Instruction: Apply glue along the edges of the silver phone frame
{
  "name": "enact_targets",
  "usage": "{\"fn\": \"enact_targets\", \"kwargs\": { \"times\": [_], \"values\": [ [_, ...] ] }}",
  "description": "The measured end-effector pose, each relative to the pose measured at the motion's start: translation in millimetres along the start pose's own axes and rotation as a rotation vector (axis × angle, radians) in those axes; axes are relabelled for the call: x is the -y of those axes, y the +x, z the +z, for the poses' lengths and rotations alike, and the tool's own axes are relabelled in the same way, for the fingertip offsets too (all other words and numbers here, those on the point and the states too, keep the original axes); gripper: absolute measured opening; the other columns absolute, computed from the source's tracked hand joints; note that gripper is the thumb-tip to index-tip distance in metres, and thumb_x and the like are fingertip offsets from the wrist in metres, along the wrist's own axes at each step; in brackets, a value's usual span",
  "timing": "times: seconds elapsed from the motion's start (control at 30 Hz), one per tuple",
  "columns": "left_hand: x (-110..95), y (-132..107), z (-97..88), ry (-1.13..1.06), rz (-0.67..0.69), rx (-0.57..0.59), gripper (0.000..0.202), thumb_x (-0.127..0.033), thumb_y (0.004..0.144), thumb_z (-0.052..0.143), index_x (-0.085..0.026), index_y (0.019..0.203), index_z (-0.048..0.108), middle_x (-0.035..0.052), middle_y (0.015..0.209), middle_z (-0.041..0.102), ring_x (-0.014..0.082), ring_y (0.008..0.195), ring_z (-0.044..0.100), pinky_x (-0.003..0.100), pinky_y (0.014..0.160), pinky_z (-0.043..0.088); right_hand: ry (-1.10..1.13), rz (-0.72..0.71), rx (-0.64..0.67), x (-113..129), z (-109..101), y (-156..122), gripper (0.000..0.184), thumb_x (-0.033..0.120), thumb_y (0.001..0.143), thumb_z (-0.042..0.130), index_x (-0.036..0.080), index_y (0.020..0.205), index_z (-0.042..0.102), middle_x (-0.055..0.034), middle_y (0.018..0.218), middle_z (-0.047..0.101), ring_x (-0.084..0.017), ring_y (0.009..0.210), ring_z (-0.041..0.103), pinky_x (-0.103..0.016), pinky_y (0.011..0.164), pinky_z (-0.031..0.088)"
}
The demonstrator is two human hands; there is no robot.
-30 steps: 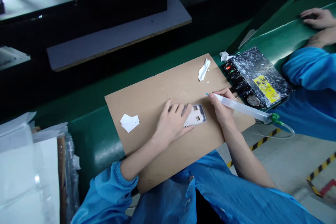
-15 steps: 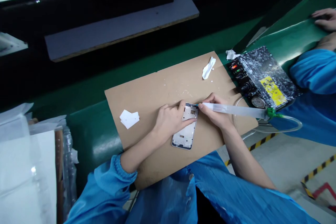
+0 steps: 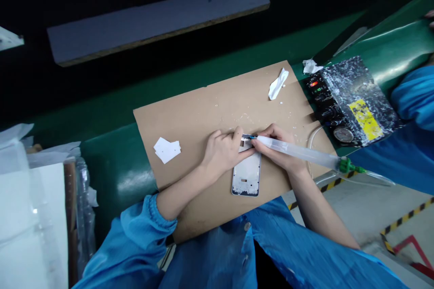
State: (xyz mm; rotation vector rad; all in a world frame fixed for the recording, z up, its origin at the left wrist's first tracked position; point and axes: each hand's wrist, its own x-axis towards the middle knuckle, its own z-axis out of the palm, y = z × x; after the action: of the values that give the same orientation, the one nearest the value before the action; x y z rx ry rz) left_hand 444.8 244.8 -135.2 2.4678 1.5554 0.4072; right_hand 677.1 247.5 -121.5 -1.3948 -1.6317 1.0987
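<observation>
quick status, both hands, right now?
Left hand: fingers pressed on the top end of the phone frame, pinning it to the cardboard sheet.
Right hand: closed on the syringe dispenser, tip at the frame.

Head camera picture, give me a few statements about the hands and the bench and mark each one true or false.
1. The right hand holds a clear syringe with its tip at the phone frame. True.
2. The left hand rests on the white paper pieces. False: it presses on the top end of the phone frame; the paper lies apart to its left.
3. The phone frame lies on the brown cardboard. True.
4. The spattered black box sits left of the cardboard. False: it sits at the cardboard's right edge.
</observation>
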Motion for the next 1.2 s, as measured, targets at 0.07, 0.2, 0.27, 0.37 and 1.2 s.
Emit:
{"fn": "enact_targets", "kwargs": {
  "times": [0.07, 0.2, 0.27, 0.37, 1.2],
  "values": [
    [-0.9, 0.1, 0.6, 0.004, -0.007, 0.004, 0.066, -0.076, 0.113, 0.070, -0.013, 0.132, 0.072, 0.0093, 0.083, 0.086, 0.0285, 0.076, 0.085, 0.039, 0.082, 0.053, -0.010, -0.002, -0.009, 0.5, 0.2, 0.8, 0.034, 0.057, 0.098, 0.093, 0.028, 0.091, 0.078, -0.0024, 0.084, 0.082, -0.020, 0.070, 0.069, -0.034, 0.060, 0.051],
    [-2.1, 0.1, 0.2, 0.008, -0.008, 0.004, 0.064, -0.074, 0.112, 0.074, -0.014, 0.134, 0.071, 0.0097, 0.088, 0.088, 0.0284, 0.077, 0.085, 0.039, 0.082, 0.053, -0.017, 0.002, -0.004, 1.8, 0.3, 1.4, 0.035, 0.058, 0.098, 0.094, 0.027, 0.091, 0.078, -0.0027, 0.084, 0.082, -0.020, 0.070, 0.070, -0.034, 0.061, 0.052],
    [-2.1, 0.0, -0.4, 0.006, -0.008, 0.009, 0.062, -0.073, 0.112, 0.074, -0.015, 0.134, 0.071, 0.0093, 0.088, 0.088, 0.0281, 0.078, 0.085, 0.039, 0.082, 0.053, -0.023, 0.009, 0.006, 2.3, 0.4, 1.5, 0.034, 0.057, 0.097, 0.094, 0.027, 0.092, 0.079, -0.0031, 0.086, 0.083, -0.020, 0.072, 0.072, -0.034, 0.062, 0.053],
    [-2.0, 0.2, -1.4, 0.007, -0.010, 0.020, 0.063, -0.073, 0.111, 0.076, -0.015, 0.135, 0.071, 0.0093, 0.088, 0.088, 0.0284, 0.078, 0.085, 0.039, 0.082, 0.052, -0.041, 0.008, 0.000, 2.8, 1.0, 1.9, 0.033, 0.058, 0.098, 0.093, 0.027, 0.093, 0.080, -0.0033, 0.086, 0.084, -0.021, 0.072, 0.074, -0.035, 0.063, 0.054],
    [-3.3, 0.7, -3.0, 0.001, -0.024, 0.043, 0.063, -0.072, 0.112, 0.076, -0.015, 0.136, 0.070, 0.0092, 0.091, 0.088, 0.0293, 0.082, 0.087, 0.040, 0.084, 0.053, -0.057, 0.013, -0.023, 0.4, 0.1, 1.1, 0.029, 0.051, 0.097, 0.094, 0.027, 0.092, 0.078, -0.0028, 0.084, 0.084, -0.020, 0.070, 0.073, -0.033, 0.062, 0.056]
  ]
}}
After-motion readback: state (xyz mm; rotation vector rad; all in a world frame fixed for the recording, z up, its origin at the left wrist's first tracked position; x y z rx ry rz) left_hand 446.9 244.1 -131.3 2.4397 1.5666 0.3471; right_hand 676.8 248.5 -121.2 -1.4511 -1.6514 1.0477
